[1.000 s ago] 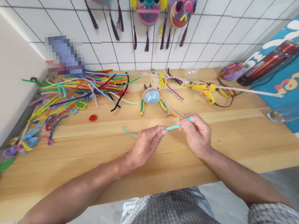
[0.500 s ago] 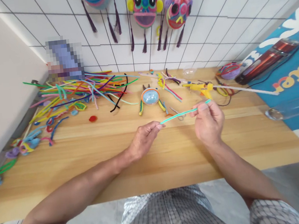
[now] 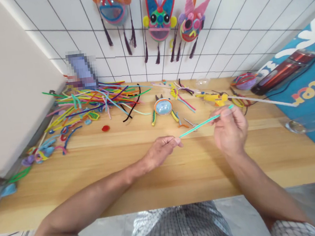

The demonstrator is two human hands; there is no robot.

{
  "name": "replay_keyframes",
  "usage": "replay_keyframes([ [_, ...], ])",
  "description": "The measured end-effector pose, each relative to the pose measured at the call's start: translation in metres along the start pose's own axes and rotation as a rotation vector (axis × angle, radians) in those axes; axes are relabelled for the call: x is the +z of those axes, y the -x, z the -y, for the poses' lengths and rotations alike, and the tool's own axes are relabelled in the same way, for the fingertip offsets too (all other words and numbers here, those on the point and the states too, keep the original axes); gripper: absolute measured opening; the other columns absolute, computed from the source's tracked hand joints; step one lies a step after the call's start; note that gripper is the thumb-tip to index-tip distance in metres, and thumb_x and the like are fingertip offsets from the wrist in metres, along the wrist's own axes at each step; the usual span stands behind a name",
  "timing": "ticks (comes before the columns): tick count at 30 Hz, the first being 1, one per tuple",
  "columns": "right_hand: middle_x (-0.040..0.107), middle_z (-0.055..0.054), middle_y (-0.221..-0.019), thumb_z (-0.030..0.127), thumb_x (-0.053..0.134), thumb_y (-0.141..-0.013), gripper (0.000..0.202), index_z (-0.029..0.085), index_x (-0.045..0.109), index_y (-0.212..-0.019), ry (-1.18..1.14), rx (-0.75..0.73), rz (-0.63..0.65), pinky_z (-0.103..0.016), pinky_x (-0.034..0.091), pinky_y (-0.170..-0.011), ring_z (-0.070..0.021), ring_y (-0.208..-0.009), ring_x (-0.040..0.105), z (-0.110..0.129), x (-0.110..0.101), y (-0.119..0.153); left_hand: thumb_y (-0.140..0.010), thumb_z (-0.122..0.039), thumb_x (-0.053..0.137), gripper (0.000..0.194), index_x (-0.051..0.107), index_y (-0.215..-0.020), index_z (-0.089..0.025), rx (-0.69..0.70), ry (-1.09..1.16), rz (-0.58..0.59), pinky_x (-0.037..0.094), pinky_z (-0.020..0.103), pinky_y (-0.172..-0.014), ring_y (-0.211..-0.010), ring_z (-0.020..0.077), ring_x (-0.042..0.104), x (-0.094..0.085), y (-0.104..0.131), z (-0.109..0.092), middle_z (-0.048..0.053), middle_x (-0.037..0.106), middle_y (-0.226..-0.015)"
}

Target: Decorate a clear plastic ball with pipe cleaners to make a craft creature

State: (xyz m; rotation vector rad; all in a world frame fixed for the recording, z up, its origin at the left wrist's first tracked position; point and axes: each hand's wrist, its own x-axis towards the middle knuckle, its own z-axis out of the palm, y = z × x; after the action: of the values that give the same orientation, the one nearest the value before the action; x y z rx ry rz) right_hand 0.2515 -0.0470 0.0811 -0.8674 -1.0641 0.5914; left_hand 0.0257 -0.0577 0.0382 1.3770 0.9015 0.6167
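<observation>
A turquoise pipe cleaner (image 3: 199, 125) stretches between my two hands above the table, folded so its strands run side by side. My left hand (image 3: 165, 151) pinches its lower left end between thumb and fingers. At the upper right end, my right hand (image 3: 230, 129) grips it, and a short tip sticks out past the thumb. Just beyond the pipe cleaner lie small scissors (image 3: 191, 123). Farther back, a clear oval dome with an orange rim (image 3: 163, 107) rests over pliers with green and yellow handles (image 3: 175, 116).
Colourful pipe cleaners (image 3: 96, 102) are heaped at the back left, near a red piece (image 3: 105, 128). A yellow glue gun (image 3: 214, 98) with a long white stick lies back right, beside a red thermos (image 3: 283, 71). Decorated masks (image 3: 161, 22) hang on the tiled wall.
Both hands have shifted slightly right in view with the pipe cleaner, which is stretched a little longer between them. The camera view has tilted up, showing more of the wall masks.
</observation>
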Motion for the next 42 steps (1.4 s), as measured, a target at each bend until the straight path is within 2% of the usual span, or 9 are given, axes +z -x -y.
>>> replay_keyframes([
  [6,0.065,0.003,-0.069,0.059,0.089,-0.08,0.043,0.024,0.063,-0.079,-0.061,0.173,-0.061,-0.022,0.033,-0.038,-0.0097,-0.047,0.052,0.008,-0.002,-0.018,-0.091,-0.077,0.059,0.065,0.08,-0.095,-0.016,0.069,0.028,-0.03,0.028,0.025,-0.058,-0.063,0.0121,0.033,0.006,-0.001,0.012,-0.006,0.038,-0.063],
  [9,0.056,0.005,-0.062,0.053,0.098,-0.071,0.046,0.022,0.065,-0.076,-0.101,0.145,-0.085,-0.02,0.032,-0.035,-0.0083,-0.046,0.049,0.021,0.007,-0.02,-0.089,-0.081,0.059,0.069,0.08,-0.096,-0.015,0.05,0.09,-0.005,0.025,0.025,-0.056,-0.059,0.0114,0.03,0.012,0.001,0.012,-0.007,0.035,-0.06],
  [14,0.053,0.006,-0.054,0.052,0.097,-0.073,0.044,0.021,0.066,-0.072,-0.062,0.07,0.026,-0.019,0.031,-0.034,-0.0069,-0.041,0.044,0.04,0.032,-0.032,-0.09,-0.083,0.058,0.069,0.076,-0.096,-0.016,0.029,0.205,0.131,0.026,0.025,-0.054,-0.056,0.0109,0.028,0.02,0.009,0.01,-0.008,0.034,-0.058],
  [19,0.051,0.005,-0.051,0.046,0.099,-0.068,0.042,0.02,0.067,-0.071,-0.078,0.073,0.003,-0.021,0.026,-0.033,-0.0073,-0.039,0.043,0.033,0.044,-0.062,-0.106,-0.064,0.045,0.055,0.058,-0.075,-0.02,0.351,-0.125,0.127,0.038,0.029,-0.067,-0.066,0.0146,0.048,0.016,0.016,0.01,0.0,0.051,-0.07],
  [22,0.049,0.005,-0.05,0.036,0.093,-0.075,0.034,0.019,0.065,-0.068,-0.107,0.089,-0.044,-0.022,0.022,-0.036,-0.0068,-0.038,0.043,0.023,0.046,-0.078,-0.109,-0.055,0.039,0.054,0.039,-0.066,-0.023,0.475,-0.316,0.105,0.032,0.031,-0.064,-0.063,0.0148,0.042,0.014,0.017,0.01,-0.001,0.044,-0.067],
  [27,0.049,0.005,-0.048,0.024,0.078,-0.089,0.028,0.02,0.064,-0.065,-0.077,0.18,-0.118,-0.022,0.022,-0.036,-0.0068,-0.036,0.04,0.017,0.043,-0.086,-0.107,-0.069,0.033,0.062,0.034,-0.065,-0.023,0.338,-0.262,0.114,0.027,0.03,-0.058,-0.054,0.0114,0.035,0.015,0.017,0.009,-0.005,0.032,-0.058],
  [35,0.055,0.004,-0.059,0.023,0.078,-0.068,0.016,0.017,0.063,-0.064,-0.096,0.012,-0.145,-0.018,0.03,-0.031,-0.0058,-0.041,0.04,0.035,0.038,-0.085,-0.094,-0.091,0.033,0.074,0.029,-0.064,-0.024,0.14,-0.09,0.054,0.024,0.027,-0.056,-0.058,0.0096,0.027,0.02,0.012,-0.003,-0.006,0.025,-0.062],
  [39,0.059,0.003,-0.063,0.019,0.074,-0.067,0.011,0.017,0.064,-0.065,-0.129,0.068,-0.136,-0.017,0.028,-0.031,-0.0061,-0.043,0.045,0.027,0.039,-0.09,-0.096,-0.086,0.043,0.072,0.029,-0.063,-0.023,0.166,-0.092,-0.006,0.022,0.027,-0.056,-0.057,0.0089,0.025,0.011,0.005,0.006,-0.007,0.024,-0.062],
  [42,0.063,0.001,-0.065,0.017,0.072,-0.064,0.007,0.018,0.065,-0.065,-0.122,0.103,-0.156,-0.017,0.027,-0.031,-0.008,-0.045,0.051,0.015,0.043,-0.093,-0.099,-0.079,0.048,0.072,0.03,-0.059,-0.022,0.337,-0.254,0.035,0.021,0.028,-0.057,-0.054,0.0088,0.028,0.006,0.004,0.015,-0.007,0.027,-0.057],
])
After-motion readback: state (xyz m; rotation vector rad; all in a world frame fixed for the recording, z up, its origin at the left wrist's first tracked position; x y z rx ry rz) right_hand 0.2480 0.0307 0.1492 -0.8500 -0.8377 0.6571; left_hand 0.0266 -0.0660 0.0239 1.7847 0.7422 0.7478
